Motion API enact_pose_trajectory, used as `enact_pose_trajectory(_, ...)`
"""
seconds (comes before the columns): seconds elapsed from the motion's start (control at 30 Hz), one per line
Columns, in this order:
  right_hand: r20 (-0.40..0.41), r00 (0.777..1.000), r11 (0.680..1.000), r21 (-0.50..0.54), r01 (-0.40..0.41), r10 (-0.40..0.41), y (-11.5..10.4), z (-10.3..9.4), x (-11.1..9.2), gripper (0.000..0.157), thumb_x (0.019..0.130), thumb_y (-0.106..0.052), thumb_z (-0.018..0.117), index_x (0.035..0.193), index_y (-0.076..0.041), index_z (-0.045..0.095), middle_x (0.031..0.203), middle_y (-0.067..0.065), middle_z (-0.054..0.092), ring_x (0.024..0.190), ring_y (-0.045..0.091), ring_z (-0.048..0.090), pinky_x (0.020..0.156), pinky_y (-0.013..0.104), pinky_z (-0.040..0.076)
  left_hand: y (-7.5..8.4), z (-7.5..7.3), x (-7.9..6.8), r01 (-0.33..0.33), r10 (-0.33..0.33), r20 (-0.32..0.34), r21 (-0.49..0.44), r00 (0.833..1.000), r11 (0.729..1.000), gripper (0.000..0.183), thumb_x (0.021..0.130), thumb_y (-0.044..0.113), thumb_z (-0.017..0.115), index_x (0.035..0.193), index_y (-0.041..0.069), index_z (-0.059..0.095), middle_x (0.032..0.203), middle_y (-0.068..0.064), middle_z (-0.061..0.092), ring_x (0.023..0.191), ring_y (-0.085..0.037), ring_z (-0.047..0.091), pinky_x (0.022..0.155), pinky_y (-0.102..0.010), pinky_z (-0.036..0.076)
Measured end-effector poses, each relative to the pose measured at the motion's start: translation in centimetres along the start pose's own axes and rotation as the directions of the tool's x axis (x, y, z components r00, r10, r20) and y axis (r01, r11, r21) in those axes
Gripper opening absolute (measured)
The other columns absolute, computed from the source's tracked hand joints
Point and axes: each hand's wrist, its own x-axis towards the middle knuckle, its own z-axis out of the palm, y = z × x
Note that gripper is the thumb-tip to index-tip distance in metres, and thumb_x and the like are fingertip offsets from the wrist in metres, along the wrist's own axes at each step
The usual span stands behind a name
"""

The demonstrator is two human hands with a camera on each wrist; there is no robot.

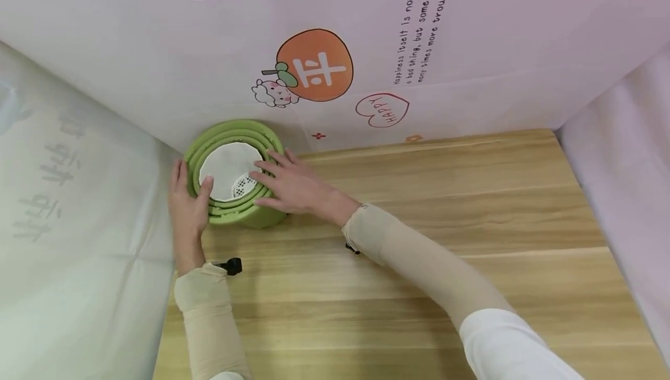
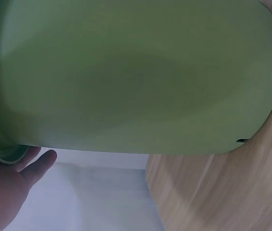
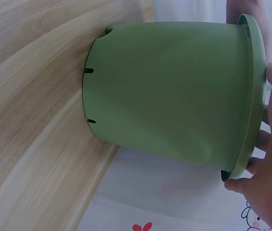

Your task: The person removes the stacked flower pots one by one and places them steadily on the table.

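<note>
A stack of green plastic flower pots (image 1: 246, 217) stands upright on the wood-grain surface, several rims nested one inside another. Inside the innermost rim lies a white round piece (image 1: 230, 164) with a patch of small holes. At the stack's left, my left hand (image 1: 189, 208) holds the rim, fingers outside and thumb over the top. On the opposite side, my right hand (image 1: 293, 185) rests spread across the rims, its little finger against the outside. The outer pot's smooth wall (image 3: 169, 91) and slotted base show in the right wrist view. The left wrist view shows that wall (image 2: 136, 82) close up.
A white printed sheet (image 1: 335, 124) with cartoon fruit rises right behind the pots, and another pale sheet (image 1: 104, 194) hangs close on the left. The wood-grain surface (image 1: 445, 194) extends to the right. Black straps (image 1: 230, 266) show at both wrists.
</note>
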Motion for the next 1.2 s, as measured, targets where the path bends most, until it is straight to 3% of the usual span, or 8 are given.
enact_pose_trajectory(0.23, -0.011, 1.000, 1.000, -0.007, 0.001, -0.001, -0.2, 0.5, 0.4, 0.066, 0.103, -0.062, 0.018, 0.156, -0.026, 0.033, 0.163, 0.002, 0.024, 0.150, 0.031, 0.015, 0.122, 0.049, 0.017, 0.1, -0.1, -0.3, -0.003, 0.003, -0.002, 0.019, 1.000, 1.000, 0.074, 0.100, 0.042, 0.055, 0.157, 0.008, 0.023, 0.166, -0.002, 0.014, 0.150, -0.022, 0.012, 0.123, -0.044, 0.013)
enact_pose_trajectory(0.37, -0.055, 0.998, 1.000, 0.014, 0.017, -0.016, -0.2, 0.9, 0.6, 0.062, 0.105, -0.056, 0.019, 0.155, -0.022, 0.035, 0.163, 0.006, 0.023, 0.149, 0.030, 0.020, 0.123, 0.038, 0.013, 0.2, -0.2, -0.5, -0.002, 0.002, -0.016, 0.021, 1.000, 1.000, 0.072, 0.099, 0.040, 0.056, 0.157, 0.008, 0.025, 0.165, -0.003, 0.016, 0.150, -0.023, 0.013, 0.123, -0.044, 0.013)
enact_pose_trajectory(0.57, -0.056, 0.998, 1.000, -0.002, 0.019, -0.019, 0.0, 1.2, 0.7, 0.061, 0.106, -0.055, 0.019, 0.156, -0.024, 0.033, 0.163, 0.004, 0.024, 0.149, 0.028, 0.019, 0.124, 0.037, 0.010, 0.4, -0.2, -0.6, -0.006, 0.006, -0.009, 0.027, 1.000, 1.000, 0.072, 0.099, 0.040, 0.056, 0.157, 0.009, 0.025, 0.165, -0.004, 0.016, 0.150, -0.023, 0.013, 0.123, -0.044, 0.013)
enact_pose_trajectory(0.83, -0.011, 1.000, 0.999, -0.047, 0.023, -0.024, 0.0, 0.6, 1.0, 0.059, 0.105, -0.057, 0.016, 0.155, -0.031, 0.033, 0.162, -0.002, 0.027, 0.148, 0.030, 0.020, 0.115, 0.047, 0.034, 0.5, -0.4, -0.7, 0.019, -0.019, -0.005, 0.015, 1.000, 1.000, 0.071, 0.100, 0.040, 0.055, 0.157, 0.012, 0.024, 0.166, -0.001, 0.013, 0.150, -0.024, 0.012, 0.123, -0.046, 0.011)
enact_pose_trajectory(1.0, 0.037, 0.999, 0.997, -0.071, 0.029, -0.026, -0.1, -0.1, 1.3, 0.059, 0.104, -0.058, 0.016, 0.153, -0.033, 0.038, 0.160, -0.004, 0.032, 0.145, 0.029, 0.024, 0.112, 0.052, 0.038, 0.3, -0.3, -0.6, 0.005, -0.004, -0.012, 0.018, 1.000, 1.000, 0.072, 0.099, 0.041, 0.055, 0.157, 0.010, 0.026, 0.166, -0.002, 0.014, 0.150, -0.024, 0.012, 0.123, -0.045, 0.011)
enact_pose_trajectory(1.2, 0.037, 0.999, 0.997, -0.075, 0.024, -0.022, -0.2, -0.4, 1.3, 0.055, 0.105, -0.056, 0.022, 0.142, -0.030, 0.053, 0.149, -0.004, 0.046, 0.141, 0.026, 0.029, 0.101, 0.047, 0.046, 0.1, 0.0, -0.7, -0.016, 0.016, -0.014, 0.014, 1.000, 1.000, 0.070, 0.099, 0.040, 0.056, 0.155, 0.007, 0.029, 0.165, 0.000, 0.015, 0.150, -0.024, 0.013, 0.123, -0.044, 0.012)
